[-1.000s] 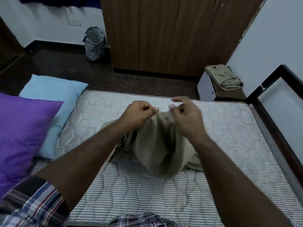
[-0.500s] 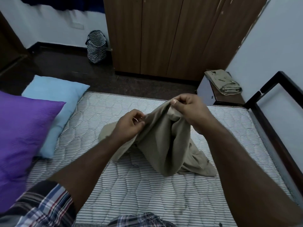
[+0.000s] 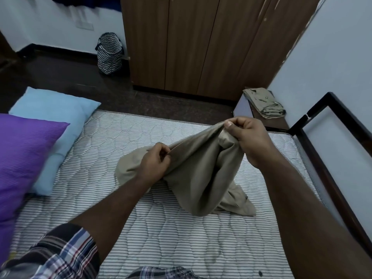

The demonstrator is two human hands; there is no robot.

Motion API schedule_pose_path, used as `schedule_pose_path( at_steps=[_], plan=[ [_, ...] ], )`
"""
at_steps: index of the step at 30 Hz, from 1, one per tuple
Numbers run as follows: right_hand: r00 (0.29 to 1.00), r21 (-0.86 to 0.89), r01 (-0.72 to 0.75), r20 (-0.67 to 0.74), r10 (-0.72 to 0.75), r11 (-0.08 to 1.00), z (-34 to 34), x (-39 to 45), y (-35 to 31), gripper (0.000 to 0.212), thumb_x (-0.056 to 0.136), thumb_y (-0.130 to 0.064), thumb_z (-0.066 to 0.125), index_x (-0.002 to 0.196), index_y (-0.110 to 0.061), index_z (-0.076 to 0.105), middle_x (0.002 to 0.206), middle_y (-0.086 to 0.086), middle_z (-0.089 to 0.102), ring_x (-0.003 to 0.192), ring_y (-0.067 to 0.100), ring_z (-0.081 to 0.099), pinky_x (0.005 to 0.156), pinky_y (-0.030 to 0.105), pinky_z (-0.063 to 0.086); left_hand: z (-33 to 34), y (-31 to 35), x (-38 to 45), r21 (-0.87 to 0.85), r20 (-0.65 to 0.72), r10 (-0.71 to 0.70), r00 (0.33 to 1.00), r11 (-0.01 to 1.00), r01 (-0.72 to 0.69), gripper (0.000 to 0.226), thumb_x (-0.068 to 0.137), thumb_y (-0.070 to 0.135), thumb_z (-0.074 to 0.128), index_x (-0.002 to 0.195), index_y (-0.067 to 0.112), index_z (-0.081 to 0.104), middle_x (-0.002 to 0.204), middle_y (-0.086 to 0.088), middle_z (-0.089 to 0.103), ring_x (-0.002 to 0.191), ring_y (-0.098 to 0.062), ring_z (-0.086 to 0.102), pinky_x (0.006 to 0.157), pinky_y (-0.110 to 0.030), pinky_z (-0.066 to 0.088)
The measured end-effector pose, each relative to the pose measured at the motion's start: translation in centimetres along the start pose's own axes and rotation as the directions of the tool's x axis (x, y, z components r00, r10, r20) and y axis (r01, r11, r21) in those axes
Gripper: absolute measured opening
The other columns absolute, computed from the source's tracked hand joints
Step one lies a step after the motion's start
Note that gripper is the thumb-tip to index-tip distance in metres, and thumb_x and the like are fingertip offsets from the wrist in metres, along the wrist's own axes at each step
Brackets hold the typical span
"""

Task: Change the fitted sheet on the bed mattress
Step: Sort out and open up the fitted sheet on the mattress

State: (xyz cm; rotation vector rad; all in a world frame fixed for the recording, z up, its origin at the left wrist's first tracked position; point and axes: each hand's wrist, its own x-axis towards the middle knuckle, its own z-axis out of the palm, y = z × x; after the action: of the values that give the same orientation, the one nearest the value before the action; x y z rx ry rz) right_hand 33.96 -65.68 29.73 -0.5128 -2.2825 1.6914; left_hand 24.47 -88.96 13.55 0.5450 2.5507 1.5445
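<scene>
Beyond striped mattress (image 3: 161,228), wooden wardrobe (image 3: 201,43), dark floor (image 3: 60,81).

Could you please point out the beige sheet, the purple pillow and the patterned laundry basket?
beige sheet (image 3: 199,174), head view, hanging middle fold.
purple pillow (image 3: 26,158), head view, its face.
patterned laundry basket (image 3: 109,54), head view, its side wall.

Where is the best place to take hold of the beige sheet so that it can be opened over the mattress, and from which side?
Probably along the top hem of the beige sheet, from above, thumbs on top. The left hand and right hand already pinch that edge, stretched taut between them, while the rest hangs bunched onto the mattress. Sliding the pinches outward should find the corners.
</scene>
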Motion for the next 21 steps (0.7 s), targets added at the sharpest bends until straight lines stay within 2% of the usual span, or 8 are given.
schedule_pose_path(
  at_steps=[5,9,11,13,16,19,20,21],
  plan=[
    [0.998,-0.008,0.029,-0.052,-0.029,1.0,-0.5,0.0,0.2,0.016,0.097,-0.018,0.064,0.084,-0.017,0.074,0.083,0.009,0.072,0.082,0.02,0.065,0.084,0.046,0.054,-0.1,-1.5,0.2,0.247,0.133,0.021,0.991,0.968,-0.053,0.013,0.082,0.01,0.062,0.089,0.022,0.061,0.084,0.006,0.064,0.08,-0.016,0.062,0.065,-0.031,0.044],
    [0.99,0.013,0.077,-0.119,-0.075,0.997,-1.4,0.1,-0.3,0.015,0.097,-0.018,0.063,0.086,-0.014,0.073,0.083,0.011,0.072,0.081,0.018,0.066,0.08,0.041,0.055,-1.0,-3.8,1.0,0.435,0.089,-0.251,0.964,0.88,0.19,0.011,0.087,0.015,0.057,0.084,0.013,0.068,0.086,-0.012,0.071,0.088,-0.033,0.066,0.067,-0.03,0.038],
    [0.974,0.016,0.069,-0.217,-0.064,0.997,-2.6,0.5,0.1,0.018,0.099,-0.015,0.061,0.084,-0.014,0.071,0.079,0.007,0.07,0.076,0.015,0.064,0.076,0.039,0.056,-2.8,-4.1,1.6,0.45,0.032,-0.289,0.957,0.859,0.244,0.016,0.08,0.024,0.052,0.077,0.011,0.061,0.087,-0.019,0.07,0.092,-0.038,0.066,0.072,-0.035,0.042],
    [0.947,-0.065,0.008,-0.321,-0.028,0.998,-4.1,1.2,1.5,0.022,0.098,-0.019,0.062,0.078,-0.02,0.07,0.079,0.007,0.069,0.075,0.017,0.062,0.079,0.048,0.057,-5.0,-2.4,3.4,0.412,-0.059,-0.241,0.969,0.878,0.244,0.029,0.067,0.027,0.042,0.076,0.007,0.062,0.084,-0.023,0.068,0.091,-0.042,0.064,0.075,-0.038,0.045],
    [0.909,-0.181,-0.107,-0.416,0.023,0.978,-7.1,2.4,1.8,0.024,0.093,-0.03,0.063,0.072,-0.019,0.069,0.076,0.004,0.07,0.074,0.019,0.063,0.083,0.057,0.056,-8.2,2.9,8.1,0.272,-0.321,-0.009,0.947,0.957,0.102,0.024,0.081,0.015,0.047,0.092,0.007,0.066,0.091,-0.022,0.068,0.091,-0.04,0.063,0.079,-0.041,0.046],
    [0.762,-0.293,0.08,-0.598,-0.248,0.953,-10.1,3.5,-3.1,0.025,0.091,-0.037,0.058,0.079,-0.017,0.068,0.077,0.0,0.068,0.076,0.016,0.061,0.079,0.041,0.056,-10.6,8.4,10.8,0.159,-0.535,0.243,0.809,0.97,-0.187,0.027,0.085,0.002,0.048,0.103,0.014,0.064,0.093,-0.006,0.067,0.086,-0.024,0.059,0.078,-0.033,0.043],
    [0.682,-0.327,0.153,-0.648,-0.34,0.932,-11.0,3.7,-4.4,0.023,0.093,-0.035,0.056,0.084,-0.018,0.068,0.079,-0.001,0.066,0.077,0.014,0.06,0.076,0.033,0.052,-10.7,8.9,11.0,0.171,-0.514,0.268,0.815,0.963,-0.208,0.028,0.084,0.002,0.049,0.103,0.016,0.063,0.093,-0.005,0.067,0.085,-0.023,0.059,0.078,-0.033,0.044],
    [0.643,-0.36,0.176,-0.663,-0.384,0.916,-11.4,3.9,-4.5,0.023,0.094,-0.033,0.055,0.087,-0.015,0.068,0.081,0.0,0.065,0.079,0.015,0.06,0.075,0.029,0.049,-10.4,8.3,11.2,0.234,-0.412,0.247,0.877,0.959,-0.16,0.026,0.084,0.007,0.052,0.103,0.019,0.065,0.094,-0.007,0.069,0.086,-0.026,0.061,0.078,-0.035,0.047]
  ],
)
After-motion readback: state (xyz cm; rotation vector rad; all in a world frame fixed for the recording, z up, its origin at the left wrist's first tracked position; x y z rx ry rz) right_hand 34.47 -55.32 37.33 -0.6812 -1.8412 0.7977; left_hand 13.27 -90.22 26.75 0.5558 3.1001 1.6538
